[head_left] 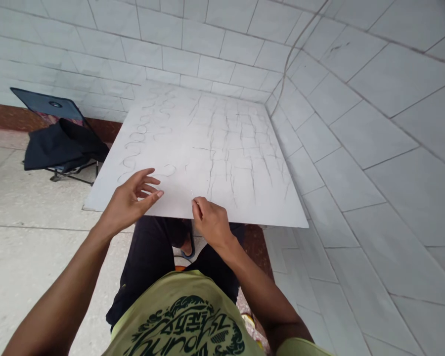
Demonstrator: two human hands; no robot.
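Note:
Just above the near edge of a white board-like tabletop [181, 200], my right hand [211, 222] is closed in a pinch. A tiny, thin, pale bit shows at its fingertips, too small to name. My left hand [135, 198] hovers over the near left part of the top, fingers apart and holding nothing. Thin dark wavy lines [133, 143] run along the left side of the surface. Longer, straighter dark lines [228, 148] cross one another on the right; whether they are loose strands or drawn marks I cannot tell.
A folding chair [48, 99] with dark cloth [63, 146] over it stands left of the table. Tiled walls [356, 148] rise behind and right, with a cable [291, 54] down the corner. My legs [148, 262] are under the near edge.

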